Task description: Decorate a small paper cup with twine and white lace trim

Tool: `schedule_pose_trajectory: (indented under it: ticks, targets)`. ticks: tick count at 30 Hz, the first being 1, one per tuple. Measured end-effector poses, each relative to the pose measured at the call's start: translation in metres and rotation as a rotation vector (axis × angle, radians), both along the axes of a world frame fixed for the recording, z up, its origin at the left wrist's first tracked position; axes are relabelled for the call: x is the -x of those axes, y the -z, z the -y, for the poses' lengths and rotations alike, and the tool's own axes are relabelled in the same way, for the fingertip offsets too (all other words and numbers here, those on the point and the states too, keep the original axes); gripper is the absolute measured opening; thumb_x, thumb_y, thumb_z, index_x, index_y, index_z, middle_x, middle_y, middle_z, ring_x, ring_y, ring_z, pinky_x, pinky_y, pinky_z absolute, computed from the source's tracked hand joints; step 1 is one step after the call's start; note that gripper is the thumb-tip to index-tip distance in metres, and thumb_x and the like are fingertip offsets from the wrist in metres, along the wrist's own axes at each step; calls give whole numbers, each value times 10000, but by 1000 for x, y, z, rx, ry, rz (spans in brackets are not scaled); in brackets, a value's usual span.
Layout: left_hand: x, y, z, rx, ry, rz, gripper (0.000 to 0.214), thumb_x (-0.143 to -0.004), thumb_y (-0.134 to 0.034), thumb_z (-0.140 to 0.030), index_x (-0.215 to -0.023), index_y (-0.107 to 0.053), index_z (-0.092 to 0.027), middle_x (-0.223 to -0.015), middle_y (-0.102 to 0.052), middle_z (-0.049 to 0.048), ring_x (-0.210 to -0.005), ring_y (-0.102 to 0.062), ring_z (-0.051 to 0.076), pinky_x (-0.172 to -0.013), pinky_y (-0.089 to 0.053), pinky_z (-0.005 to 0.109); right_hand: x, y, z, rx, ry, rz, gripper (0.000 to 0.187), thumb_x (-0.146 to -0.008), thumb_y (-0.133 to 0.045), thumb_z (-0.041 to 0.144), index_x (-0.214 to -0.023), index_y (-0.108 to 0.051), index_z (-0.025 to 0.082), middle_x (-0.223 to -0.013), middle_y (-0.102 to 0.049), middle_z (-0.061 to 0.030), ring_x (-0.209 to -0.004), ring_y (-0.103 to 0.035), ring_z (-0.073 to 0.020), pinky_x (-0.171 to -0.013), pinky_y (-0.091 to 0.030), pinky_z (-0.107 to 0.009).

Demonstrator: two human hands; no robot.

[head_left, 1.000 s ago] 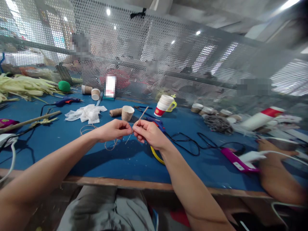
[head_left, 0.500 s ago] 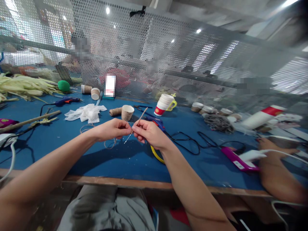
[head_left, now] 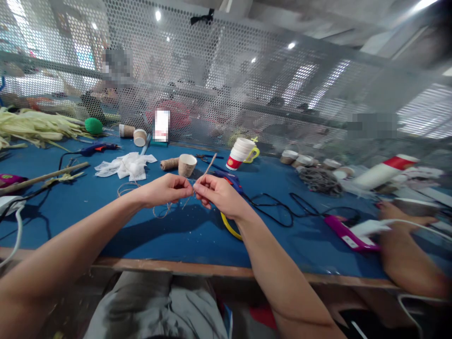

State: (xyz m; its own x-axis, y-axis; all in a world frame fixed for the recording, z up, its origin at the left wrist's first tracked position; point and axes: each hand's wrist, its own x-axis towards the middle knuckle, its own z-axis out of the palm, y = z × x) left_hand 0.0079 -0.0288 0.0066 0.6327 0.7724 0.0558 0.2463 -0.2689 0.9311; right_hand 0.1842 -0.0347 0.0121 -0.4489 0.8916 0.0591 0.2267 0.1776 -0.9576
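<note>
My right hand (head_left: 221,193) pinches a thin brown stick-like strand (head_left: 211,166), which slants up past the fingers, with its lower end below them. Beside it, fingertips almost touching, my left hand (head_left: 174,189) is closed in a pinch on thin twine (head_left: 161,216); the exact grip is hidden. Loose loops of this twine lie on the table under the left wrist. Just beyond the hands stands a small paper cup (head_left: 187,165) with a brown wrapped outside. A roll of twine (head_left: 169,164) lies to its left.
Behind the right hand is a blue glue gun (head_left: 229,179) with a black cord. Stacked paper cups (head_left: 240,153), crumpled white material (head_left: 125,165), another glue gun (head_left: 97,149) and a purple power strip (head_left: 349,234) lie around. At right is another person's arm (head_left: 406,249). A perforated screen (head_left: 247,94) stands behind.
The strand in my right hand has tilted slightly more upright, and its lower end has shifted a little. Both hands stay in nearly the same place.
</note>
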Motion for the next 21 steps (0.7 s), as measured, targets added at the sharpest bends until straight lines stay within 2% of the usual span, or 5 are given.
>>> schedule_pose_trajectory:
  ticks: [4, 10, 15, 18, 21]
  targets:
    - [-1, 0, 0, -43, -42, -37, 198, -777, -482, -312, -696, -497, -131, -569, -422, -40, -489, -340, 52, -441, -266, 188, 1, 1, -1, -5, 48, 27, 251, -710, -610, 382, -716, -494, 159, -555, -505, 45, -412, -417, -43, -369, -328, -180]
    - [1, -1, -1, 131, 57, 76, 175, -768, -512, -307, -712, -501, -142, -577, -411, -51, -492, -352, 49, -476, -298, 198, -1, -2, 1, 32, -34, -43, 238, -721, -598, 375, -726, -492, 162, -561, -507, 46, -424, -421, -41, -378, -331, -179]
    - [3, -2, 0, 191, 95, 100, 182, -766, -523, -311, -715, -503, -138, -611, -407, -52, -500, -344, 42, -480, -294, 195, -3, -2, 1, 60, -89, -75, 214, -734, -594, 348, -740, -489, 162, -568, -512, 48, -429, -423, -37, -385, -332, -174]
    - [2, -3, 1, 179, 91, 95, 181, -773, -510, -304, -714, -499, -134, -606, -404, -50, -495, -343, 41, -471, -284, 194, -3, -1, 0, 62, -91, -79, 214, -737, -590, 351, -745, -491, 162, -572, -514, 47, -432, -426, -38, -390, -341, -176]
    - [0, -2, 1, 107, 27, 53, 188, -774, -501, -307, -695, -491, -136, -586, -408, -48, -497, -348, 48, -466, -279, 197, -1, 0, 0, 33, -29, -23, 223, -747, -575, 368, -742, -496, 159, -575, -513, 43, -435, -434, -42, -394, -355, -181]
